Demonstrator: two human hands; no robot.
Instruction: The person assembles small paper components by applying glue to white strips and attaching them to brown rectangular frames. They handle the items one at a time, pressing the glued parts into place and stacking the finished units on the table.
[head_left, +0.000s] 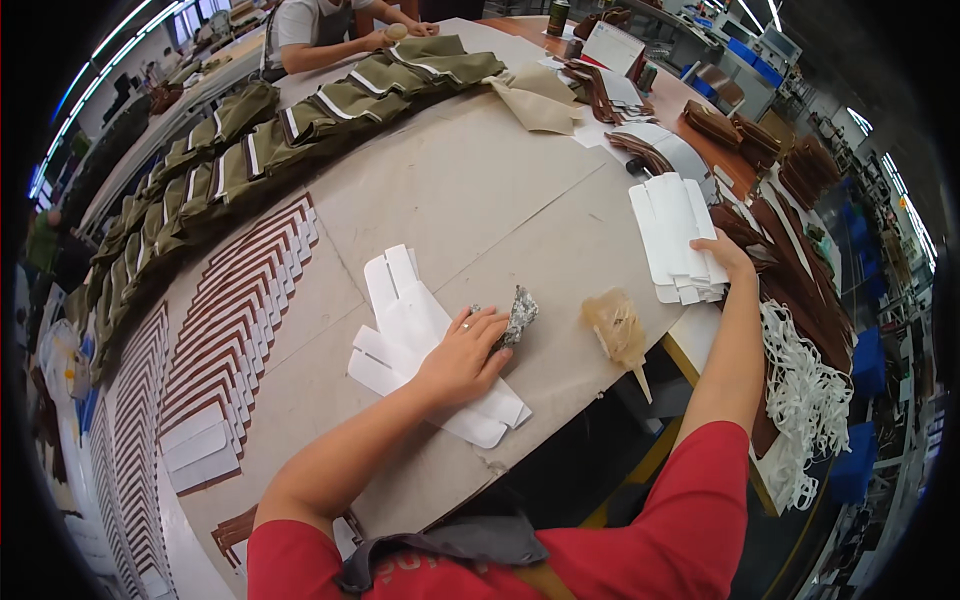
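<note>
My left hand (465, 352) is over a fanned pile of white card strips (410, 312) at the middle of the table. Its fingers curl onto a crumpled, grey-speckled lump (519, 318), which sticks out past the fingertips; the rest of it is hidden under the hand. At the table's right edge, my right hand (728, 254) grips the side of a stack of white card strips (668, 232), thumb on top and the other fingers mostly hidden. Between my hands lies a tan, translucent glue bag (615, 328) with a narrow pointed tip toward me.
Overlapping rows of brown-and-white strips (235, 330) cover the left side. Olive fabric pieces with white bands (290, 125) line the far left edge. Brown leather straps (790, 250) and a white ribbon heap (800, 370) lie at right. Another person (325, 35) works across the table.
</note>
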